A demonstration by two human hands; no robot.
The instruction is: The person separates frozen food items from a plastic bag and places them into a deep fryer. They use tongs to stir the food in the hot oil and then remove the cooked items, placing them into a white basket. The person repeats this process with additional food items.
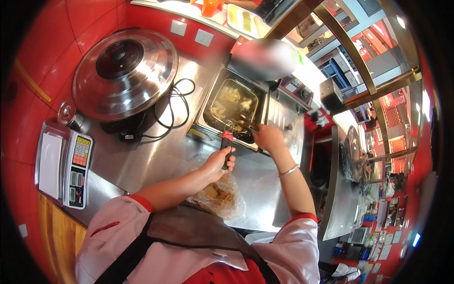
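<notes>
My left hand (215,165) is wrapped around a black and red handle (226,143), whose far end reaches the near side of a steel deep fryer (202,122). My right hand (269,138) grips a slim metal utensil (246,125) over the fryer's right front; whether it is tongs or a spatula I cannot tell. Pale pieces of food (230,94) float in the dark oil, mostly toward the back. Close to my body, below my left hand, lies a clear plastic bag (232,198) of flat yellow-brown pieces.
A large lidded electric pan (124,76) stands on the left of the steel counter (124,163), its black cord (172,117) looped beside it. A digital scale (53,165) sits farther left. Fryer controls (296,88) are behind, right. Someone's arm (244,3) shows at the top.
</notes>
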